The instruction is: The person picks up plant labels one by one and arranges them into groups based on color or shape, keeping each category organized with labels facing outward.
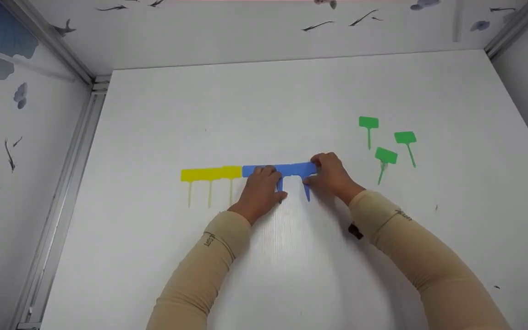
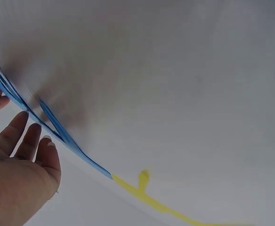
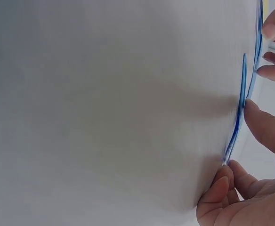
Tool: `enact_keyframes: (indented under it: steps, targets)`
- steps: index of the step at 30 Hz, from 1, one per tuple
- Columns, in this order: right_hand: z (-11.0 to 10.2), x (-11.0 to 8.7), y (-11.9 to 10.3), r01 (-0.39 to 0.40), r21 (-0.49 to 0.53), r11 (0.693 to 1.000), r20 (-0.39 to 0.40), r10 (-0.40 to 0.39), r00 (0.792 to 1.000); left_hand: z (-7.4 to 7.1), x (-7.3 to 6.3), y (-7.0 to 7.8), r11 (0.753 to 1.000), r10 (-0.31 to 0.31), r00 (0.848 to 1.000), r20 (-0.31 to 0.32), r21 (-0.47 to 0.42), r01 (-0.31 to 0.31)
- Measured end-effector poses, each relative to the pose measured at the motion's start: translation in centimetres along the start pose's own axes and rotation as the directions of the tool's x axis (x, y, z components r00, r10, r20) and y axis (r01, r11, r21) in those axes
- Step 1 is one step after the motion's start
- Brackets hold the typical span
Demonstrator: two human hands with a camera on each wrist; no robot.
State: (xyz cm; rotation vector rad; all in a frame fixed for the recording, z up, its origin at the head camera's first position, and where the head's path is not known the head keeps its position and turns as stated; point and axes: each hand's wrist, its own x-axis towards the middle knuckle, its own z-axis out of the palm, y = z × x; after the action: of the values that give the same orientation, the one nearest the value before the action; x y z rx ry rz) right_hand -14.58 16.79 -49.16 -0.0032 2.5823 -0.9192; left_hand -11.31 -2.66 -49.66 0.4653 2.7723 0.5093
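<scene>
Two blue stems (image 1: 307,191) show below a band of blue tags (image 1: 291,169) near the middle of the white tabletop (image 1: 154,256), their heads set end to end or overlapping; part of the band lies under fingers. The right hand (image 1: 332,176) pinches the band's right end between thumb and fingers. The left hand (image 1: 259,190) grips nothing: its fingertips rest on the band, while its thumb sits apart, near the lower end of the inner stem (whether it touches that stem, I cannot tell).

Directly left of the blue, and meeting it, run three yellow tags (image 1: 202,174) in the same line, stems toward the person; the one nearest the blue sits slightly higher. Past the right hand, three green tags (image 1: 386,156) lie loosely spread at differing angles, apart from the line. Beige sleeves (image 1: 190,284) cover both forearms. A pale panel (image 1: 227,36) with dark painted marks stands behind the tabletop, and a metal frame (image 1: 72,183) edges its left side.
</scene>
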Motion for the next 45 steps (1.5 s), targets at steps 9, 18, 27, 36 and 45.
enact_keyframes:
  steps: [9, 18, 27, 36, 45]
  targets:
    - [-0.1, -0.1, 0.1, -0.015, 0.025, 1.0, -0.011, 0.015, 1.0, 0.0, 0.0, 0.3, 1.0, 0.012, 0.997, -0.07, -0.004, -0.012]
    - [-1.1, -0.9, 0.5, 0.058, 0.061, 0.996, -0.067, -0.054, 0.996, -0.5, -0.1, 1.4, 0.999, 0.046, 0.995, -0.088, -0.018, -0.048]
    - [-2.0, -2.3, 0.9, 0.113, 0.009, 0.994, -0.124, -0.111, 0.986, -0.8, 0.2, 2.7, 0.998, 0.051, 0.996, -0.071, 0.041, -0.048]
    - [-2.9, -3.6, 1.8, 0.134, -0.056, 0.989, -0.166, -0.142, 0.976, -0.4, 0.3, 3.2, 0.99, 0.089, 0.991, -0.099, 0.122, -0.077]
    - [-4.0, -4.6, 3.0, 0.158, -0.068, 0.985, -0.216, -0.169, 0.962, 0.0, 0.3, 4.2, 0.983, 0.127, 0.988, -0.086, 0.143, -0.113]
